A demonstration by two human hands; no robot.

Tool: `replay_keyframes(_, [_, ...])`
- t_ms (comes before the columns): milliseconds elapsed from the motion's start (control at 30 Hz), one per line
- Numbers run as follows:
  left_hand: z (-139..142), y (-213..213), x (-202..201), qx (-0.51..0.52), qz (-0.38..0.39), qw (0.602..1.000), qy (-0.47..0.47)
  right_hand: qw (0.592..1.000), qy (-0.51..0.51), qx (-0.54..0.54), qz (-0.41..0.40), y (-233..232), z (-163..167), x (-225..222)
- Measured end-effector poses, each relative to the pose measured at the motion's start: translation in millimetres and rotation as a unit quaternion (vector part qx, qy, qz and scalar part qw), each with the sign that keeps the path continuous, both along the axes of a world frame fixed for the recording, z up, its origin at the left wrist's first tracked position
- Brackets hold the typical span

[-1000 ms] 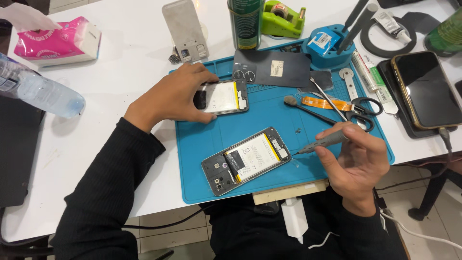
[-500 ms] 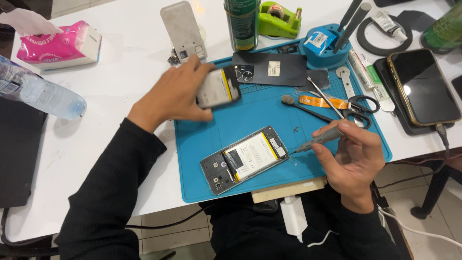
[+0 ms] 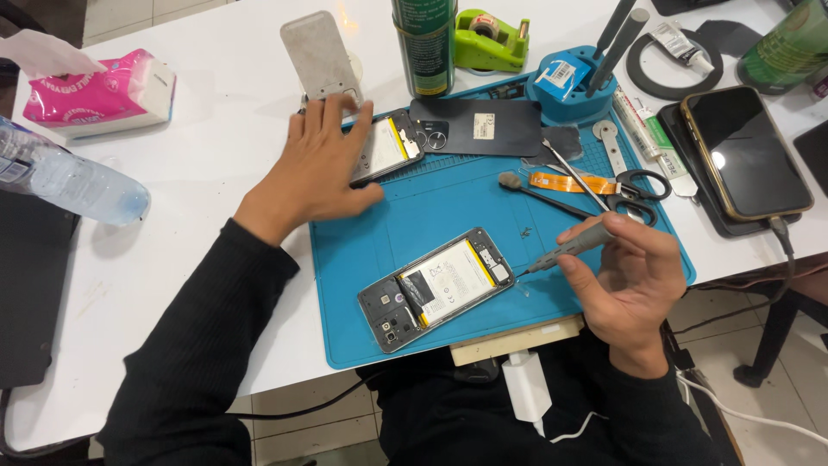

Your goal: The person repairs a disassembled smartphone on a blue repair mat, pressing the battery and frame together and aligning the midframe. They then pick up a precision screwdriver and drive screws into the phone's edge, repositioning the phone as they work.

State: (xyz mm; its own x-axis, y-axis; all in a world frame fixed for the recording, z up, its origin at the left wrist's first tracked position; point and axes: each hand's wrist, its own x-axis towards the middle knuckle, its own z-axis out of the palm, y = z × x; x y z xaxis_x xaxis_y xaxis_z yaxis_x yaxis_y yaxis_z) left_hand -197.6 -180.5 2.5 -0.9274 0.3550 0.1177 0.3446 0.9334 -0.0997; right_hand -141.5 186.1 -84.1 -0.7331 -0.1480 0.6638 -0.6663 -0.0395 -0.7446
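Head view looks down on a white bench (image 3: 216,112) with a blue mat (image 3: 448,216), where two opened phones are being worked on. The near phone (image 3: 435,289) lies tilted on the mat, back cover off, its pale battery and grey board laid bare. The right hand (image 3: 625,289) pinches a slim grey screwdriver (image 3: 565,248) between thumb and fingers, the tip pointing at that phone's upper right corner, very close to it. The left hand (image 3: 319,168) rests with fingers spread flat on a second phone (image 3: 388,147), also open, at the far left edge of the mat.

Judging from how things lie, the opening stage is done for both phones: a dark back cover (image 3: 479,128) sits off to the far side, and an orange flex strip (image 3: 573,183) lies loose by the tweezers (image 3: 573,177) and scissors (image 3: 638,185). The battery of the near phone is still in place, so the inner work appears barely begun.

Several things stay unclear. Whether the screwdriver tip touches the phone or a screw cannot be told; it is too fine. Tiny specks on the mat near it may be screws. The left palm covers most of the second phone. A bottle (image 3: 69,181), a tissue pack (image 3: 99,91) and a green can (image 3: 424,43) are cut off or partly out of view, and a further phone (image 3: 746,151) lies on a dark pad at right.
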Motion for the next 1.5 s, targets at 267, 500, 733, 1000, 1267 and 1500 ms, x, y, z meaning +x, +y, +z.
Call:
replay_keyframes(267, [12.0, 88.0, 63.8, 0.163, -0.236, 0.946, -0.152, 1.000, -0.008, -0.024, -0.013, -1.7, -0.7, 2.2])
replay_keyframes(500, [0.6, 96.9, 63.4, 0.112, -0.091, 0.988, -0.062, 0.999, -0.008, -0.031, -0.003, 0.3, 0.4, 1.7])
replay_keyframes(733, [3.8, 88.6, 52.5, 0.021, 0.163, 0.983, -0.078, 0.999, -0.017, -0.029, -0.007, -0.5, 0.1, 3.5])
replay_keyframes(1000, [52.0, 38.0, 53.2, -0.042, -0.177, 0.983, -0.036, 0.999, -0.025, -0.039, 0.001, -0.1, 0.9, 3.0])
replay_keyframes(1267, [57.8, 58.8, 42.9, -0.102, -0.192, 0.951, -0.219, 0.999, -0.024, -0.039, -0.011, 0.1, -0.7, 5.4])
replay_keyframes(1500, [63.4, 67.4, 34.0, -0.051, -0.187, 0.956, -0.219, 0.998, -0.026, -0.064, -0.008, 1.6, 0.4, 3.1])
